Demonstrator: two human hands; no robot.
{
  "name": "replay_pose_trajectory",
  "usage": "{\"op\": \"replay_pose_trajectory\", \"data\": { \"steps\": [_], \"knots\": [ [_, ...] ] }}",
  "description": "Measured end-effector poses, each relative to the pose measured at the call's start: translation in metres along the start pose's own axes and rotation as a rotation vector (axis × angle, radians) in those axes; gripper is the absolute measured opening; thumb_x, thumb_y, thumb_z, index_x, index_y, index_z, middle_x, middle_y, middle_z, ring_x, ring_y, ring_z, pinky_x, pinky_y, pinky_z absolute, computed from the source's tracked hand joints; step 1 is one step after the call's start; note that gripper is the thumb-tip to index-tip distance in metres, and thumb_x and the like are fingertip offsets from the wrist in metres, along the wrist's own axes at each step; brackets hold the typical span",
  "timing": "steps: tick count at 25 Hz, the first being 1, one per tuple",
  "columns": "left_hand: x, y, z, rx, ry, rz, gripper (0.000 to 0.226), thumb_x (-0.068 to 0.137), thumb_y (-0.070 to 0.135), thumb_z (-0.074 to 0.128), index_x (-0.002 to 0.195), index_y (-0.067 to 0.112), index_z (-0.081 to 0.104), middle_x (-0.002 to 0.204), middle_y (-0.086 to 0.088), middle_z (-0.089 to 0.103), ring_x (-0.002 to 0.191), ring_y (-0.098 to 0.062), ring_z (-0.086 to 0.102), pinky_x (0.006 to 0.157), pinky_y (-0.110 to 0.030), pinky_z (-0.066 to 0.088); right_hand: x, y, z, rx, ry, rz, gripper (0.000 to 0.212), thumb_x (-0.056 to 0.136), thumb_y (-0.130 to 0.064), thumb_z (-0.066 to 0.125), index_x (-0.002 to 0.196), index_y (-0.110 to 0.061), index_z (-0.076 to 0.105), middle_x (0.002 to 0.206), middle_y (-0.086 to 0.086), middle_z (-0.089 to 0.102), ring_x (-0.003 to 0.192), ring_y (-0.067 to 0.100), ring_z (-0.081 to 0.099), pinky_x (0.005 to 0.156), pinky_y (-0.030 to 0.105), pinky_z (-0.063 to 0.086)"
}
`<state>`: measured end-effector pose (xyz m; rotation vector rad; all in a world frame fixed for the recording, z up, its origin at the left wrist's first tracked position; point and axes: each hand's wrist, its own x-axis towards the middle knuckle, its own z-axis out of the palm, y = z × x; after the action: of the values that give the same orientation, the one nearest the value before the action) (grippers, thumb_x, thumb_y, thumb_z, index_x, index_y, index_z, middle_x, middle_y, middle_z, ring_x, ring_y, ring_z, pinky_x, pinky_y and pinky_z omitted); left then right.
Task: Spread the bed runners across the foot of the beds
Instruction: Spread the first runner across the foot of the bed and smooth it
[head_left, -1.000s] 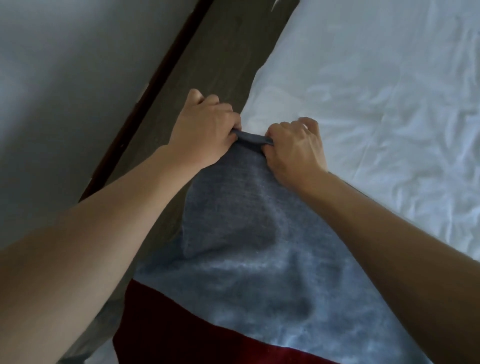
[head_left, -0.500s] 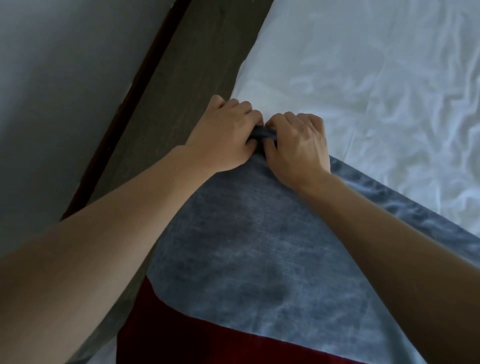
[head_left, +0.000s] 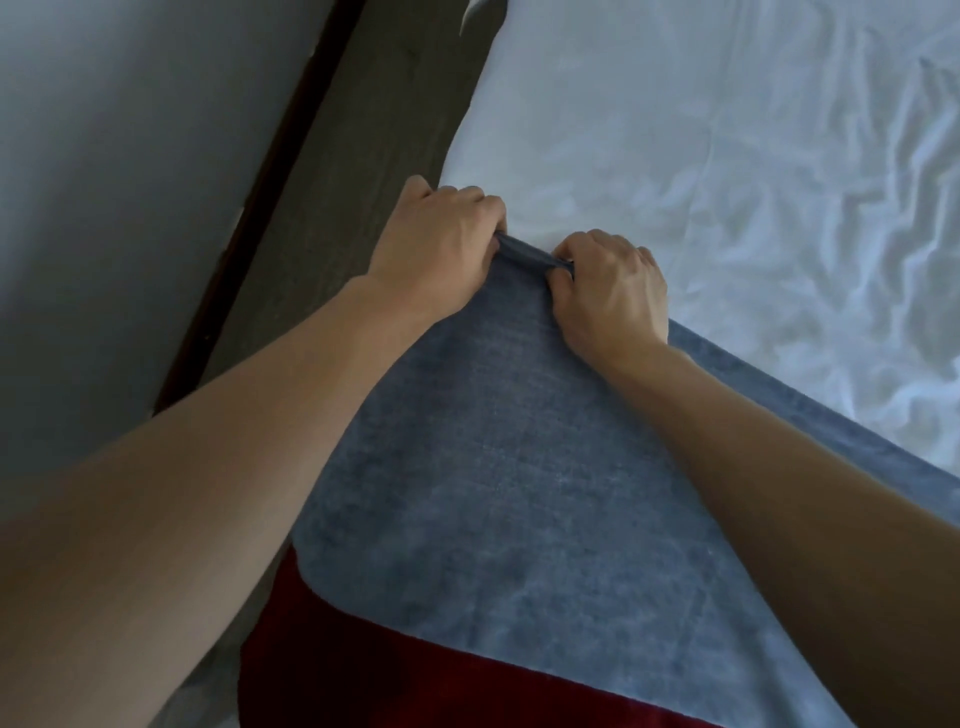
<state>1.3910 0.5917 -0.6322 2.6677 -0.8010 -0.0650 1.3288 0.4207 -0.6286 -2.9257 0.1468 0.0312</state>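
Both hands clutch the far end of the runner (head_left: 519, 467), fingers curled tight round its bunched grey edge: left hand (head_left: 441, 244) at the bed's side edge, right hand (head_left: 613, 291) just beside it on the bed. Below the grip the runner lies across the wrinkled white sheet (head_left: 727, 182), a red band (head_left: 389, 670) nearest. Left of the grip run the dark floor (head_left: 374, 130) and grey wall (head_left: 130, 182).

Fingertips of both hands tucked out of sight under the bed runner (head_left: 519, 467) hem, runner's red band cut off by the bottom edge, bed (head_left: 727, 156) cropped at right.
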Motion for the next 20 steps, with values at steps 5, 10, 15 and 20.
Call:
{"op": "replay_pose_trajectory", "data": {
  "steps": [5, 10, 15, 20],
  "knots": [
    [0.014, -0.027, 0.014, -0.007, -0.024, -0.082, 0.02, 0.097, 0.022, 0.05, 0.112, 0.013, 0.06, 0.111, -0.009, 0.063, 0.101, -0.029, 0.058, 0.094, -0.044, 0.038, 0.027, -0.003, 0.018, -0.06, 0.033, -0.042, 0.02, 0.092, -0.019, 0.049, 0.099, -0.012, 0.067, 0.1, 0.01, 0.067, 0.096, 0.033, 0.057, 0.089, 0.039, 0.036],
    [-0.048, -0.026, 0.017, -0.144, 0.001, -0.18, 0.049, 0.095, 0.022, 0.051, 0.142, 0.015, 0.042, 0.139, -0.007, 0.047, 0.125, -0.027, 0.045, 0.098, -0.041, 0.042, 0.012, -0.037, 0.017, -0.07, 0.077, -0.117, 0.028, 0.089, -0.011, 0.045, 0.109, -0.011, 0.064, 0.11, 0.012, 0.063, 0.102, 0.034, 0.055, 0.092, 0.041, 0.035],
    [-0.138, -0.016, -0.006, -0.135, -0.015, -0.226, 0.049, 0.092, 0.031, 0.06, 0.137, 0.017, 0.046, 0.135, -0.006, 0.051, 0.122, -0.026, 0.049, 0.093, -0.041, 0.046, -0.04, -0.095, 0.011, -0.112, 0.077, -0.281, 0.044, 0.084, -0.013, 0.051, 0.129, -0.013, 0.055, 0.13, 0.009, 0.052, 0.117, 0.031, 0.048, 0.103, 0.04, 0.03],
    [-0.193, 0.014, -0.019, -0.087, -0.092, -0.179, 0.042, 0.093, 0.035, 0.059, 0.132, 0.023, 0.052, 0.132, 0.002, 0.054, 0.121, -0.021, 0.05, 0.096, -0.038, 0.044, -0.108, -0.077, -0.005, -0.12, 0.003, -0.211, 0.044, 0.088, -0.016, 0.056, 0.131, -0.01, 0.055, 0.13, 0.012, 0.054, 0.119, 0.034, 0.049, 0.109, 0.044, 0.028]
  ]
}}
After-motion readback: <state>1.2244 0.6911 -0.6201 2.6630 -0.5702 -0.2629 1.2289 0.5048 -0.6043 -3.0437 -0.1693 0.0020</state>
